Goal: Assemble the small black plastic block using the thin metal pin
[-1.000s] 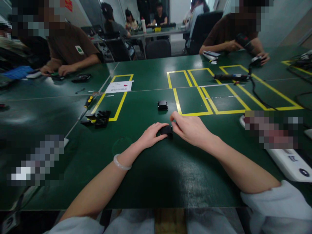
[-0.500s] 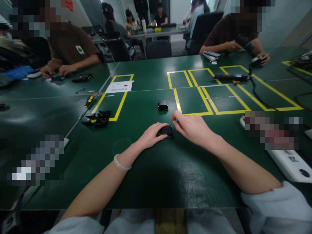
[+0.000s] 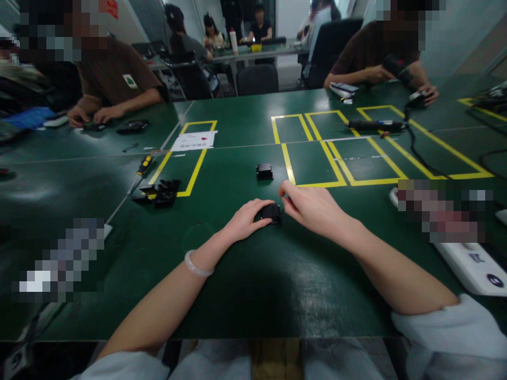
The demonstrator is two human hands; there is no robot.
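Note:
My left hand (image 3: 250, 217) grips a small black box-shaped part (image 3: 271, 212) against the green table, with fingers over its far side and the thumb along its near side. Just to the right, my right hand (image 3: 312, 205) is closed in a pinch beside that part. A thin dark line shows between the pinch and the part, too small to make out; the fingertips are partly hidden. Beyond both hands sits a second small black box-shaped part (image 3: 264, 171), untouched.
Several black plastic pieces (image 3: 158, 193) lie to the left, near a yellow-and-black screwdriver (image 3: 144, 164). A paper label (image 3: 195, 141) lies across yellow tape outlines. A white device (image 3: 471, 264) stands at right. Across the table, a black electric screwdriver (image 3: 376, 125) lies near a co-worker's hands (image 3: 423, 97).

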